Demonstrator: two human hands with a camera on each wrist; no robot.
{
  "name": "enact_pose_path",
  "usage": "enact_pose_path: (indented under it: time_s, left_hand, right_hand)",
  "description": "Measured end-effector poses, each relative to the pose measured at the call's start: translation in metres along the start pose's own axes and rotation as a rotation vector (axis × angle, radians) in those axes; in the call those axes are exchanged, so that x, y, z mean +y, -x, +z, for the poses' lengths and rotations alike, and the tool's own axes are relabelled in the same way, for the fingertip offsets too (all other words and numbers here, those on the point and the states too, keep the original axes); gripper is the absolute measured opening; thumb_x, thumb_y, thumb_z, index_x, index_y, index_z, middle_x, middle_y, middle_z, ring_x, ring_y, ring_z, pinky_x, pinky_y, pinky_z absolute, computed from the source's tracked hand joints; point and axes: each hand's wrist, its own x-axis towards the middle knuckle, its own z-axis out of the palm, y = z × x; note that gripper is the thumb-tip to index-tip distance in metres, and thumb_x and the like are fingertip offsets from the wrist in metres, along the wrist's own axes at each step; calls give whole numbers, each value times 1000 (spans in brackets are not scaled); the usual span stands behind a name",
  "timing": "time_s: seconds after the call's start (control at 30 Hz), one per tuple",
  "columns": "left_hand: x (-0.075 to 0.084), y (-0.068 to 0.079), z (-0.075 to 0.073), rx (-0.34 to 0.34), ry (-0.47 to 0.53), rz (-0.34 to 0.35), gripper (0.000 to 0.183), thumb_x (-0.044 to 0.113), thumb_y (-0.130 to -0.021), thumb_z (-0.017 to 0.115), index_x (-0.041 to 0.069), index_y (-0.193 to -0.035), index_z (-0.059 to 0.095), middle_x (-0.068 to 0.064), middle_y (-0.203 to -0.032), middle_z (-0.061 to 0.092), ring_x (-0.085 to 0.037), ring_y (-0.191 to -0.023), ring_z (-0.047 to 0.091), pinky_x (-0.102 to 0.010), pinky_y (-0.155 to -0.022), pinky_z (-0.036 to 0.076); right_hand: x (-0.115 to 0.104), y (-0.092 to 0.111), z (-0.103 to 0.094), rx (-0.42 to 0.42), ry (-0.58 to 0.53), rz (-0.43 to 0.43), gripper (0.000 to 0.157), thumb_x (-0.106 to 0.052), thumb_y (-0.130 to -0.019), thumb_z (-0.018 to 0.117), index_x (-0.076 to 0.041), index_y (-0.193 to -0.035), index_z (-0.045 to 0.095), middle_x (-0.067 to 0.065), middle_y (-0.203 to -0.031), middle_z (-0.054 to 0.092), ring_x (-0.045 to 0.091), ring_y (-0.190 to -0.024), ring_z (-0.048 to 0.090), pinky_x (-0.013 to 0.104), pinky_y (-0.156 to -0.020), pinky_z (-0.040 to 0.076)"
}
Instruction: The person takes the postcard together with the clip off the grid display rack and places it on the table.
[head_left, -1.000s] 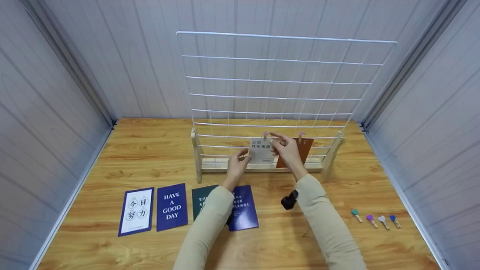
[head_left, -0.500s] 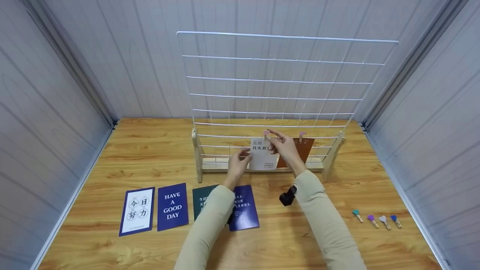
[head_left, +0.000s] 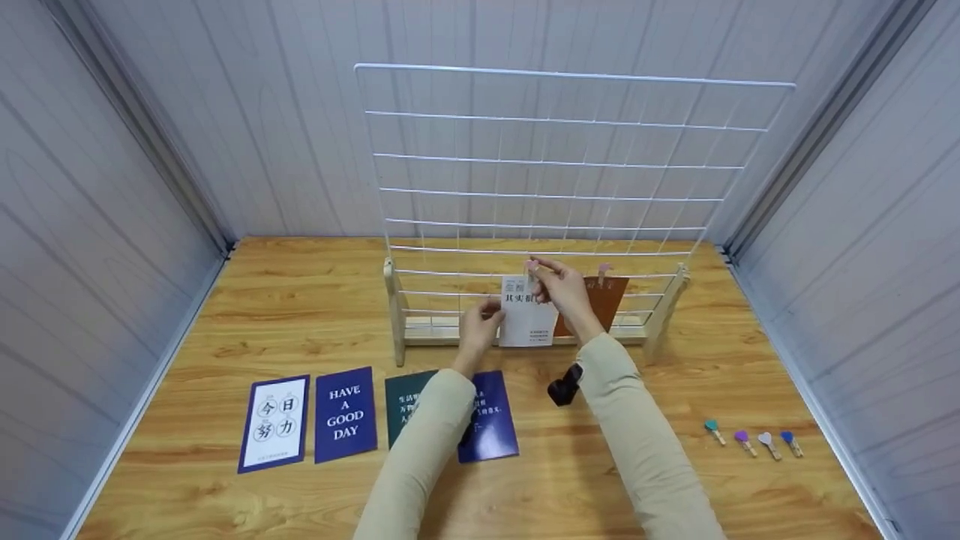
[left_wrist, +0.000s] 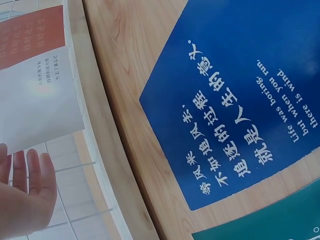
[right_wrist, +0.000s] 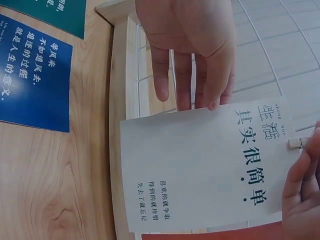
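Observation:
A white card (head_left: pixel 525 319) with dark lettering stands against the lower wires of the white grid rack (head_left: pixel 551 160). My left hand (head_left: pixel 478 326) pinches its left edge, thumb at the edge and the other fingers reaching behind. At the card's top, my right hand (head_left: pixel 568 298) pinches a small wooden clothespin (right_wrist: pixel 296 143) with a pink heart, its fingertips partly covering it. Just to the right hangs an orange-brown card (head_left: pixel 606 309), held on a wire by another pink-heart clothespin (head_left: pixel 604 270); the white card and right hand overlap its left side.
On the table lie a white card with blue border (head_left: pixel 272 424), a blue "HAVE A GOOD DAY" card (head_left: pixel 345 415), a green card (head_left: pixel 401 397) and a dark blue card (head_left: pixel 491 435). Several heart clothespins (head_left: pixel 742 439) lie at right. Wooden feet (head_left: pixel 394 315) support the rack.
The white card has slid down a little, its lower edge now over the rack's wooden base. My right hand has shifted slightly left around the clothespin; the left hand stays at the card's edge.

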Motion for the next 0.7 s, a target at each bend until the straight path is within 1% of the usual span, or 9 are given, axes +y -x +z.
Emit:
enact_pose_path:
  time_s: [0.03,0.17,0.27,0.3,0.4,0.47,0.5,0.6,0.7]
  left_hand:
    - [0,0,0,4,-3,7,14,0,-81,58,-3,-94,63,-13,-90,61,-24,-85,57,-32,-75,46]
    - [-44,-26,13,1,14,59,12,4,-80,61,2,-92,64,-10,-87,61,-21,-81,57,-30,-71,46]
    - [-80,-46,24,15,32,131,12,10,-78,65,6,-90,65,-6,-83,61,-18,-75,57,-26,-65,46]
    - [-75,-44,22,0,22,108,13,11,-79,65,6,-91,65,-7,-85,62,-19,-77,58,-28,-67,47]
    - [-52,-29,15,10,24,100,12,10,-79,65,5,-90,65,-7,-82,62,-18,-75,58,-26,-64,47]
    - [-27,-15,8,6,2,86,11,5,-81,61,0,-90,64,-9,-83,61,-19,-77,57,-27,-67,47]
    - [-14,-8,4,0,-19,57,12,2,-81,60,-3,-91,63,-12,-85,61,-22,-79,57,-29,-69,47]
    - [1,0,1,21,-58,56,12,-1,-81,59,-6,-91,62,-13,-85,61,-22,-78,57,-27,-69,47]
    - [5,2,0,32,-72,37,12,1,-80,60,-4,-91,63,-12,-84,62,-22,-78,58,-25,-68,46]
  right_hand:
    - [-2,0,0,3,-4,5,40,-28,-82,62,-4,-114,58,3,-59,52,8,-48,47,19,-47,43]
    - [-5,1,1,4,-30,20,36,-23,-83,61,-1,-112,58,2,-57,52,7,-47,47,18,-46,43]
    - [-5,1,0,0,-35,16,32,-21,-84,60,-1,-110,60,3,-58,51,7,-48,47,18,-46,43]
    - [-5,0,0,-1,-31,14,31,-20,-85,60,-1,-110,60,3,-59,52,7,-48,47,18,-46,43]
    - [-4,-1,-2,2,-17,14,29,-18,-86,59,-1,-110,60,4,-61,52,7,-50,48,18,-47,44]
    - [-3,-3,-2,8,-2,17,29,-17,-85,59,-1,-109,60,5,-62,52,8,-50,47,18,-47,43]
    - [-3,-3,-3,14,7,18,28,-17,-85,60,-2,-109,61,6,-62,52,8,-49,47,18,-47,43]
    - [-3,-3,-3,27,36,11,28,-18,-84,61,-2,-107,62,7,-64,53,7,-50,47,18,-46,42]
    - [-3,-4,-2,37,44,-3,27,-17,-83,62,-1,-105,62,7,-66,53,6,-51,46,17,-45,40]
